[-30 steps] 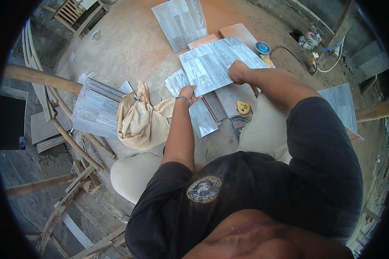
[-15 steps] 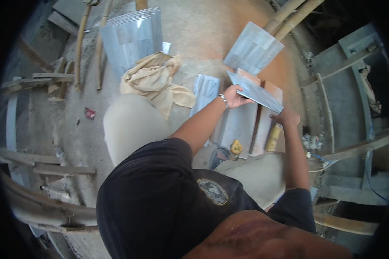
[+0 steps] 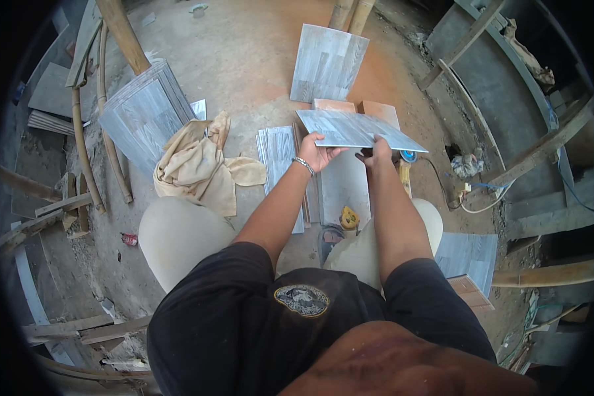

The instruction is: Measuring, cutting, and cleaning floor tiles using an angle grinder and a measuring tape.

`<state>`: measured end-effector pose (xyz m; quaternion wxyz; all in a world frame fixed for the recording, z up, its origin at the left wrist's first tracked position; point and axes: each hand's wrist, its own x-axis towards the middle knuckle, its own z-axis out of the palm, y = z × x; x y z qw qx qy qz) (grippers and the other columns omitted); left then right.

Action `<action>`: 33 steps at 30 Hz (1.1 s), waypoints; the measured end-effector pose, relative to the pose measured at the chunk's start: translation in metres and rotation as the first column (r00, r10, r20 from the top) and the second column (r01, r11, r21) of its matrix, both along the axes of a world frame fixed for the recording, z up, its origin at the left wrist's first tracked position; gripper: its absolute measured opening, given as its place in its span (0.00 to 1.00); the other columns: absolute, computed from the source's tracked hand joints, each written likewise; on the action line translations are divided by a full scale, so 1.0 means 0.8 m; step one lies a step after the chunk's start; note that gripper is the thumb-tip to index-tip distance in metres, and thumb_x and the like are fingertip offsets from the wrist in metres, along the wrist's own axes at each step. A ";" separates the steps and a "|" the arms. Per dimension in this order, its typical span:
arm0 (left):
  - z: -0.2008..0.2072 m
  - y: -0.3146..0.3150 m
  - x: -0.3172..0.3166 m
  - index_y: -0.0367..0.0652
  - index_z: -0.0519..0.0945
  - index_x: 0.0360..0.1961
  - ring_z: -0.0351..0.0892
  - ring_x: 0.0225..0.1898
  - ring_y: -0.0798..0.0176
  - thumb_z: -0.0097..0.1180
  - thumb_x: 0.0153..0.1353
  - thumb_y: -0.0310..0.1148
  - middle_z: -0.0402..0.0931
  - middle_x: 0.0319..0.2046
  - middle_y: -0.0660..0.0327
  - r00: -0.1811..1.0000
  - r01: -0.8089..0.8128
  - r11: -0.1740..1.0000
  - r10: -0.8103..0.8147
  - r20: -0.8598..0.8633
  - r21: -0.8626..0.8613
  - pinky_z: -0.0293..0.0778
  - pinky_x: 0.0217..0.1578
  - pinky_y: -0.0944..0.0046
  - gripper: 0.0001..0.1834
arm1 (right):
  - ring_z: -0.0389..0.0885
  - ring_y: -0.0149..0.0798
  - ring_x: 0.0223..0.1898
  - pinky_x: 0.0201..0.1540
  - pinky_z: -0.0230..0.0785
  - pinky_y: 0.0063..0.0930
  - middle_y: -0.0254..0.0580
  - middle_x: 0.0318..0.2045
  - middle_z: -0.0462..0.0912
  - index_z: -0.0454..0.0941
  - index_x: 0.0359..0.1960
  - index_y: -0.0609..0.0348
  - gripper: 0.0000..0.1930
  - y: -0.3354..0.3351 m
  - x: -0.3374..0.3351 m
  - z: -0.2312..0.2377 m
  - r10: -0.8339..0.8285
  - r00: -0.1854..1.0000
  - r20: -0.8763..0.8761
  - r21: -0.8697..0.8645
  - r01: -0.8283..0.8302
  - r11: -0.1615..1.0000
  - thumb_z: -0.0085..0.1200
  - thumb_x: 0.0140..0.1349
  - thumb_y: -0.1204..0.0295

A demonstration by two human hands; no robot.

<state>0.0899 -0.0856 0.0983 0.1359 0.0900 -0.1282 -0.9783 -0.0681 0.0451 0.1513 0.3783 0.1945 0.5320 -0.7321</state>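
Observation:
A grey wood-look tile [image 3: 358, 127] is held up at a tilt in front of me. My left hand [image 3: 319, 156] grips its near edge toward the left, thumb on top and fingers beneath. Nearer the middle of that edge, my right hand [image 3: 377, 154] is closed on the tile too, its fingers partly hidden. Below the tile lies a pale flat slab [image 3: 346, 188], with a yellow tape measure [image 3: 350, 217] at its near end. To its left lie narrow cut tile strips [image 3: 279, 155].
A stack of tiles [image 3: 142, 112] leans at the left, beside a crumpled beige cloth [image 3: 195, 162]. Another tile [image 3: 329, 63] stands at the back. Right of the slab is a yellow tool [image 3: 404, 177] with a blue round part. More tile [image 3: 467, 256] lies by my right leg.
The tile has turned, its right end no longer dipping toward me. My right hand has moved from its right end to the near edge, closer to my left hand. The whole view has shifted.

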 end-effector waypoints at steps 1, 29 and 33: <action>0.003 0.002 0.001 0.22 0.63 0.65 0.78 0.58 0.33 0.43 0.64 0.37 0.72 0.60 0.34 1.000 -0.004 1.000 0.004 -0.017 0.000 0.88 0.44 0.60 0.33 | 0.71 0.66 0.64 0.63 0.68 0.72 0.70 0.64 0.66 0.54 0.71 0.65 0.30 -0.007 -0.001 -0.002 -0.024 0.992 -0.121 -0.172 0.003 0.985 0.49 0.71 0.68; 0.031 -0.050 0.056 0.26 0.72 0.61 0.80 0.55 0.54 0.73 0.56 0.55 0.78 0.55 0.44 0.871 -0.043 0.401 0.465 0.162 -0.915 0.75 0.56 0.58 0.45 | 0.85 0.42 0.41 0.51 0.74 0.37 0.50 0.40 0.89 0.81 0.53 0.66 0.18 -0.017 -0.056 0.292 0.767 -0.639 -0.047 0.999 -0.022 0.043 0.64 0.60 0.74; 0.007 -0.009 0.051 0.31 0.85 0.42 0.81 0.32 0.68 0.68 0.62 0.56 0.84 0.33 0.60 0.902 -0.103 0.638 0.383 0.198 -0.763 0.77 0.38 0.67 0.31 | 0.85 0.38 0.39 0.48 0.74 0.35 0.44 0.37 0.89 0.83 0.50 0.64 0.16 0.000 -0.051 0.262 0.772 -0.632 -0.059 0.998 -0.067 0.021 0.65 0.60 0.76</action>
